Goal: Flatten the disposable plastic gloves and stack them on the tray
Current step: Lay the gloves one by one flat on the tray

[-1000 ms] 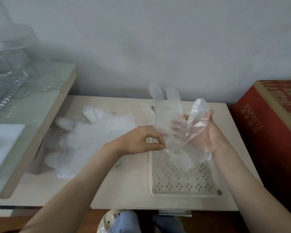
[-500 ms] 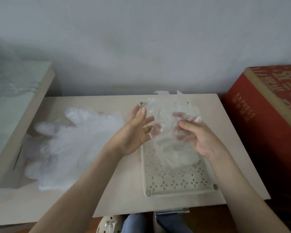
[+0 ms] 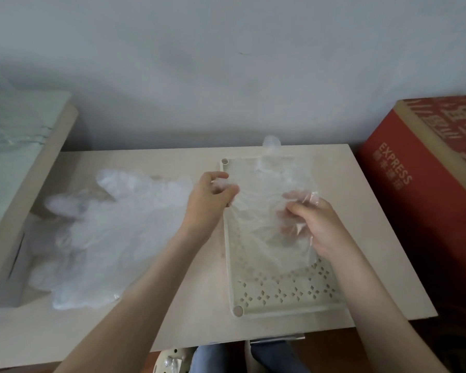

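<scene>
A clear plastic glove (image 3: 267, 211) lies spread over the far half of the cream perforated tray (image 3: 280, 311), with one fingertip poking past the tray's far rim. My left hand (image 3: 209, 203) is at the tray's left rim and pinches the glove's left edge between thumb and fingers. Over the tray's right side, my right hand (image 3: 314, 227) curls its fingers into the glove's film. A loose pile of several more clear gloves (image 3: 105, 238) sits on the table to the left of the tray.
The pale wooden table (image 3: 145, 162) ends at the wall behind. A red cardboard box (image 3: 428, 200) stands against its right side. A raised shelf (image 3: 19, 162) with clear plastic on it borders the left. My knees show below the front edge.
The glove was held up in the air between my hands a second ago; now it is down and spread across the tray. Both hands came down with it and moved apart.
</scene>
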